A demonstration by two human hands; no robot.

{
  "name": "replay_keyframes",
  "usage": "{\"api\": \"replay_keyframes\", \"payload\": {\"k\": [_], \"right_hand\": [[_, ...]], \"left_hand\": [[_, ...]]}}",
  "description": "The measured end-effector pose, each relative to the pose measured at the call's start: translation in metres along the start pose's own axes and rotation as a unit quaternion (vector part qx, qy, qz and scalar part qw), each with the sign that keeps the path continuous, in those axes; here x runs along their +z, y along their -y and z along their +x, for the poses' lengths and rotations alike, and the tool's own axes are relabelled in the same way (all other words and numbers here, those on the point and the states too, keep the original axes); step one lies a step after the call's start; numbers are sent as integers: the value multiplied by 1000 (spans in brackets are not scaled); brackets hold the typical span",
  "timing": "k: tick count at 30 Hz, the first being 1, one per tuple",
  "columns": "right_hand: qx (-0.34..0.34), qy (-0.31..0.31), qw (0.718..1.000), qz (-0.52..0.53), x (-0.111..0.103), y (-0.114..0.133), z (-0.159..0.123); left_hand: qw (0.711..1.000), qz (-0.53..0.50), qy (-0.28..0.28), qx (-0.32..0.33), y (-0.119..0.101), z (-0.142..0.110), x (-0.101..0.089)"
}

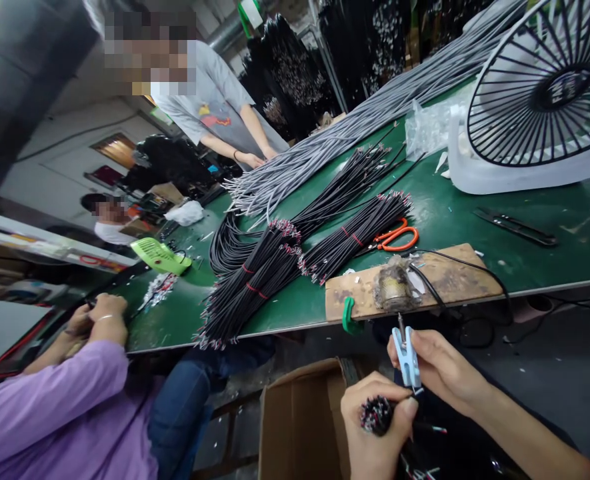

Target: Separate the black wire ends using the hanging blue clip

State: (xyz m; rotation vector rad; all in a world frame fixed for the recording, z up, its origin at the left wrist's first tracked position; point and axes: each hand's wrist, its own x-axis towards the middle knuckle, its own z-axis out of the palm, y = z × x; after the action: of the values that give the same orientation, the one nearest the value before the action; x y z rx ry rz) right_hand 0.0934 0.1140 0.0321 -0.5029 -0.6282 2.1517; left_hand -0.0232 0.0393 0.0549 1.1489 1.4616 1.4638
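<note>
Low in the view, my left hand (369,447) is closed round a bundle of black cables (376,415), whose stripped ends show red, white and black. Its thumb and forefinger pinch near one cable end just under a light blue clothespin (405,357). My right hand (439,367) grips that clothespin from the right. The clothespin's upper end meets a thin metal shaft (401,321) that sticks out of a small motor (393,288) wrapped in tape. Whether the cable end touches the clothespin, I cannot tell.
The motor sits on a wooden board (455,277) at the green table's (439,227) edge, beside a green clamp (349,315). Black cable bundles (255,280), orange-handled scissors (399,237), snips (517,225) and a fan (539,93) lie beyond. A cardboard box (299,420) stands below. Co-workers are left and behind.
</note>
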Motion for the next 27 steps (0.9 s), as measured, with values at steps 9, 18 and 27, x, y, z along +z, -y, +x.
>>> {"api": "replay_keyframes", "payload": {"k": [9,18,27], "right_hand": [[55,-42,997,26,-19,-13,-7],[-25,-34,962,-270,-37,0,-35],[-137,38,855,-499,-3,15,-44]], "left_hand": [[999,7,-2,-40,11,-3,0],[994,-27,-6,-107,11,-22,-1],[963,-52,-59,-256,17,-42,9]]}}
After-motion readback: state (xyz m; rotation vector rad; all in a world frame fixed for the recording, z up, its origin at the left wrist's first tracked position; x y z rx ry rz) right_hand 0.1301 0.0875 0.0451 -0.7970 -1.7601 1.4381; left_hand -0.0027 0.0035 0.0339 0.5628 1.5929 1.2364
